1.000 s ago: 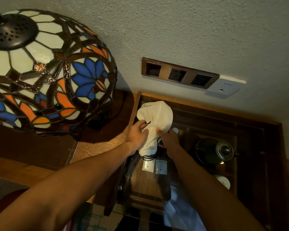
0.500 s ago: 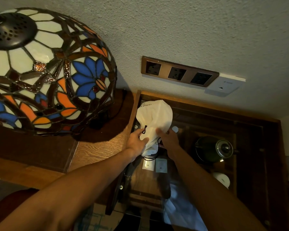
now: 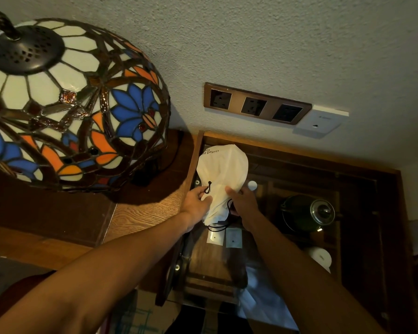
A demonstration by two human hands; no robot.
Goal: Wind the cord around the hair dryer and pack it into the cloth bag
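The white cloth bag [image 3: 223, 175] lies on the glass tabletop [image 3: 299, 179] with its long axis running from the wall toward the person: the rounded, bulging closed end with printed lettering points at the wall, the gathered narrow mouth points back at the person. The hair dryer itself is hidden inside. The left hand [image 3: 196, 204] has its fingers curled on the bag's neck, pinching the black drawstring [image 3: 207, 188] at its toggle; the right hand [image 3: 243, 203] grips the neck's other side, fingers closed on fabric. Black cord loops [image 3: 218, 228] trail below the mouth. A stained-glass lamp [image 3: 65, 104] stands to the left; a triple socket panel [image 3: 256, 106] sits on the wall above.
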